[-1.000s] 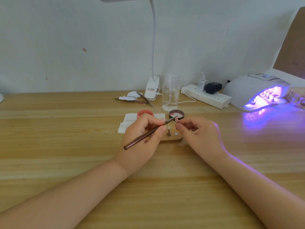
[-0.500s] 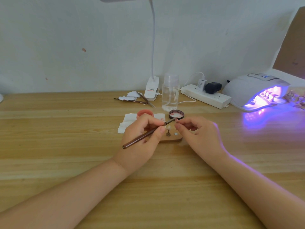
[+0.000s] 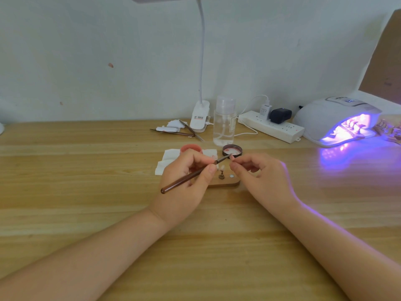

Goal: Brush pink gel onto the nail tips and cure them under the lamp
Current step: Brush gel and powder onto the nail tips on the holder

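My left hand (image 3: pixel 186 181) grips the brush (image 3: pixel 191 175); its tip meets the nail tip (image 3: pixel 231 157) pinched in my right hand (image 3: pixel 260 177). I judge coating underway. Curing remains: the lit lamp (image 3: pixel 334 120) sits far right of both grips.
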The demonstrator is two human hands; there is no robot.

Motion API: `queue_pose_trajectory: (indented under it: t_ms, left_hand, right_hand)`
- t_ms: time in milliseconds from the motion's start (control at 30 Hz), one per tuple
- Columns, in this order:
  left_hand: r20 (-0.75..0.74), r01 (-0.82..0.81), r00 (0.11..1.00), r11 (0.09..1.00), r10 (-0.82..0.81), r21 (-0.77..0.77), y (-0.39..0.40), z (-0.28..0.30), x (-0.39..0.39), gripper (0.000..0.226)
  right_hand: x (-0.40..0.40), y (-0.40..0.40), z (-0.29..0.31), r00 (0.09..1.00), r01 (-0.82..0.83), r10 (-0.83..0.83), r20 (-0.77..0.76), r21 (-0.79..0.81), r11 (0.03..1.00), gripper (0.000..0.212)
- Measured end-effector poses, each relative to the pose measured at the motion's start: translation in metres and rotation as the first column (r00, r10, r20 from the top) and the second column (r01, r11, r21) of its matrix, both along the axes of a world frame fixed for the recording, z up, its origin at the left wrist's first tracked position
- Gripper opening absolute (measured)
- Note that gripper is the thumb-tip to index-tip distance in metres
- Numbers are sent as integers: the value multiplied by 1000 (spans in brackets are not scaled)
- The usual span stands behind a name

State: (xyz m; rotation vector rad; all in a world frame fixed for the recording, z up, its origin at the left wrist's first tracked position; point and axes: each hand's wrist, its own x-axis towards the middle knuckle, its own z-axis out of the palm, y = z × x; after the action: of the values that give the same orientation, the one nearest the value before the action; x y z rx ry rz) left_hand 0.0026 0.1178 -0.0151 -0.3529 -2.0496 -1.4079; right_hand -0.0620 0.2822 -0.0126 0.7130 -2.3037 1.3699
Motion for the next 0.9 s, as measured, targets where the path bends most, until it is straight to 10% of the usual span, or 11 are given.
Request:
queue_pose_trajectory:
  t_ms: [900]
  left_hand:
    - [37,-55,998,980,49,193,-6,8,5,16]
  right_hand:
    - [-18,2,-8,989,36,-74,130,273,961,20]
